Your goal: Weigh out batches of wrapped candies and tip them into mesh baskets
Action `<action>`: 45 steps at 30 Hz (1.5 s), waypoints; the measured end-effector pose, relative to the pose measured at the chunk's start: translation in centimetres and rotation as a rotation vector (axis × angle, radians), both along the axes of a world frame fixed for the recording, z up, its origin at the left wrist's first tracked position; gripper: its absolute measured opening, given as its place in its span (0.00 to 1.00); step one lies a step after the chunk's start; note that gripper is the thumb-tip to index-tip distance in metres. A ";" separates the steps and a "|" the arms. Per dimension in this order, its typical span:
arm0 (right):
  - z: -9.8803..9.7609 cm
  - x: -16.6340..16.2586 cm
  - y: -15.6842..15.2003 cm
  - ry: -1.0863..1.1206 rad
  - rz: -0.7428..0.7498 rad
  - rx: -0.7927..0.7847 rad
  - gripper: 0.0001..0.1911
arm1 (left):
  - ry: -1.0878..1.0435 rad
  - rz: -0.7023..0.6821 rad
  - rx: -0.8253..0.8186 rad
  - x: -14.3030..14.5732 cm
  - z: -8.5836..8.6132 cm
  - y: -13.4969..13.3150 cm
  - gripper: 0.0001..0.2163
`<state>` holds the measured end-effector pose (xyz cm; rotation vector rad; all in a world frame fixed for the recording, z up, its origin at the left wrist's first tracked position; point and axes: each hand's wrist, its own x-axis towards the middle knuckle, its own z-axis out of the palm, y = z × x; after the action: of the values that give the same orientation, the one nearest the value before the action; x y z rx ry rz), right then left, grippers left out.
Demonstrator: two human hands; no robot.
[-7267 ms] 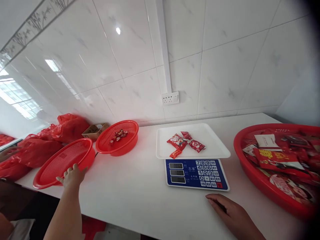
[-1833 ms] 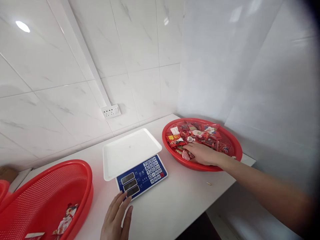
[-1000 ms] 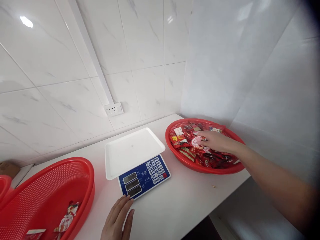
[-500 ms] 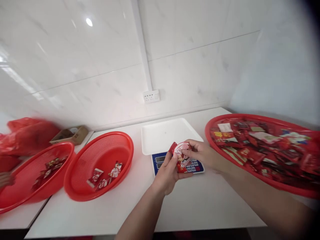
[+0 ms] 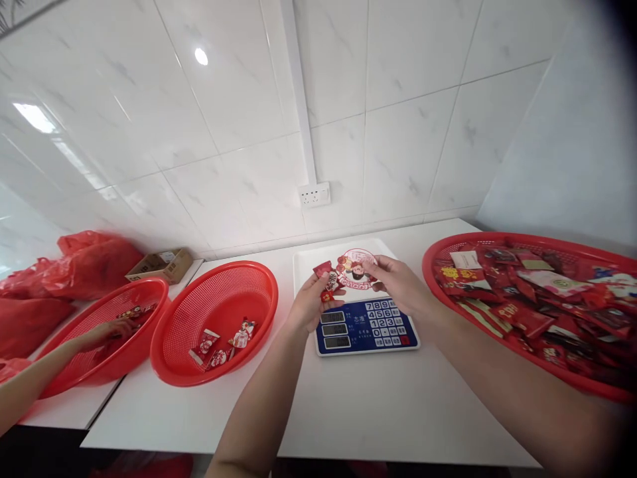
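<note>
In the head view my left hand (image 5: 309, 302) pinches a small red snack packet (image 5: 327, 281). My right hand (image 5: 398, 282) grips the edge of a round-topped printed packet (image 5: 359, 271) with a cartoon figure in pink, red and white. Both are held side by side over the white pan (image 5: 304, 260) of a digital scale (image 5: 359, 328), just behind its blue keypad panel. To the left, a red plastic basket (image 5: 219, 272) holds several small packets (image 5: 217, 358), some red and one figure-shaped. A large red basket (image 5: 435, 249) full of mixed red packets (image 5: 527, 312) stands on the right.
On the far left, another person's hand (image 5: 107, 335) reaches into a second red basket (image 5: 54, 385) with packets. Red plastic bags (image 5: 99, 262) and a small cardboard box (image 5: 164, 265) lie behind it. A tiled wall with a socket (image 5: 314, 194) bounds the white table (image 5: 323, 411).
My hands have spread apart, separating the red packet from the printed one and uncovering the scale's keypad. The other person's hand has reached further into its basket. My view has shifted.
</note>
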<state>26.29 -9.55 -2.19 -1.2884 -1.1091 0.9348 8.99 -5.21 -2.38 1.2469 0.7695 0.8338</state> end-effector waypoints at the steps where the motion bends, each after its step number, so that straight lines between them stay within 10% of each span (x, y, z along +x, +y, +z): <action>1: -0.1 0.4 0.3 0.045 -0.025 -0.004 0.19 | 0.108 0.029 0.118 0.0 0.2 0.6 0.14; 21: -2.3 2.6 1.7 -0.473 -0.202 -0.074 0.21 | 0.795 0.144 0.889 1.6 -1.0 3.6 0.12; 28: -3.5 2.9 1.6 -0.690 -0.235 0.000 0.23 | 0.779 0.052 0.910 1.7 -1.7 4.0 0.30; 37: -2.0 4.2 -1.7 -0.901 -0.268 0.163 0.16 | 0.715 -0.027 0.874 1.2 -1.4 3.0 0.26; 45: 0.6 10.8 -7.0 -1.257 -0.293 -0.230 0.23 | 0.667 0.113 0.803 -0.6 -2.2 -0.1 0.19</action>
<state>37.14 -16.55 -1.62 -2.2502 -1.6693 -0.0903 8.40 -5.27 -4.61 2.2826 1.0834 0.8508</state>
